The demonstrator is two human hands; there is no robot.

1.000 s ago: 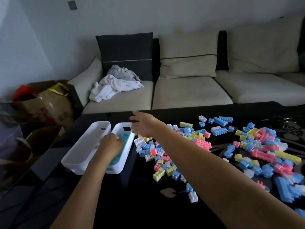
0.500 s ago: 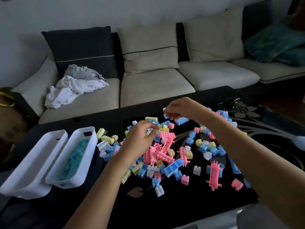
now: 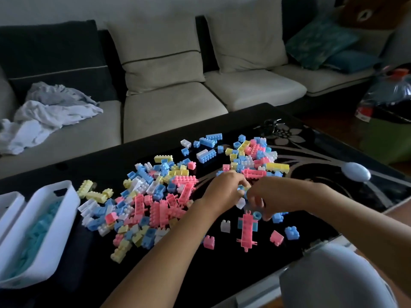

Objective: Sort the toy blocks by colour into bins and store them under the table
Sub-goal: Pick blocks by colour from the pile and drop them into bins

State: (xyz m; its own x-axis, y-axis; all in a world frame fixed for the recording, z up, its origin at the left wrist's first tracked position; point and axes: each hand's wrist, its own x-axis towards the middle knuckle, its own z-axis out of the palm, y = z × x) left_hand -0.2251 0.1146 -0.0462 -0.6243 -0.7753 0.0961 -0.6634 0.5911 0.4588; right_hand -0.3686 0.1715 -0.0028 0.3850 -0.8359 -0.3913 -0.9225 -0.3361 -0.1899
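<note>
Pink, blue, yellow and white toy blocks [image 3: 155, 196] lie in a heap on the black glass table [image 3: 222, 274]. A white bin [image 3: 64, 192] at the left holds turquoise blocks; a second white bin [image 3: 11, 201] stands beside it at the frame's edge. My left hand [image 3: 224, 190] reaches into the right part of the heap, fingers curled round a small turquoise block [image 3: 240, 189]. Close beside it, my right hand [image 3: 266, 196] curls its fingertips down on a round turquoise piece [image 3: 257, 215], next to a long pink block [image 3: 246, 227].
A beige sofa [image 3: 173, 112] runs behind the table, with crumpled white cloth [image 3: 44, 114] on its left seat. A pale oval object [image 3: 355, 172] and keys [image 3: 272, 125] lie on the table's right side. Bags [image 3: 389, 112] stand at the right.
The view has swung right, away from the bins. Both hands have moved from the middle of the heap to its right part and now meet there over small turquoise pieces.
</note>
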